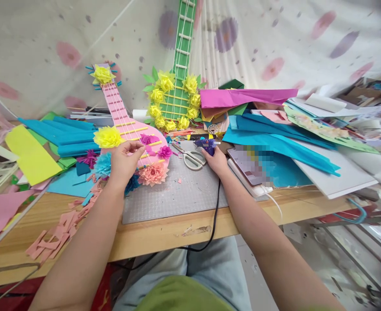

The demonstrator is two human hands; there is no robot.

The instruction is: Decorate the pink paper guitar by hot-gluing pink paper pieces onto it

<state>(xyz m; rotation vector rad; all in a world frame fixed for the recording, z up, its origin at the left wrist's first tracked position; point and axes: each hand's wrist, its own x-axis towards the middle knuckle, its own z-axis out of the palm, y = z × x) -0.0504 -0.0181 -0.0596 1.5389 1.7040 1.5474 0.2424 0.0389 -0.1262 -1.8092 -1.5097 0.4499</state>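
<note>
My left hand [125,162] is closed in a pinch over the body of a pink paper guitar [121,113]. Whatever the fingertips hold, if anything, is hidden. Around it on the guitar are a magenta paper flower [149,139], another magenta flower [165,152], a yellow flower [108,137], a light blue one [103,165] and a large peach flower [153,173]. My right hand [215,161] is wrapped round a dark blue glue gun [207,146], whose black cord [215,216] runs off the table's front. Scissors [193,160] lie just left of that hand.
A grey cutting mat [171,203] covers the table's middle. Behind it stands a green guitar [181,65] with yellow flowers. Peach paper strips [52,235] lie at left, blue crepe paper [294,149] at right. A phone [249,166] rests beside my right wrist.
</note>
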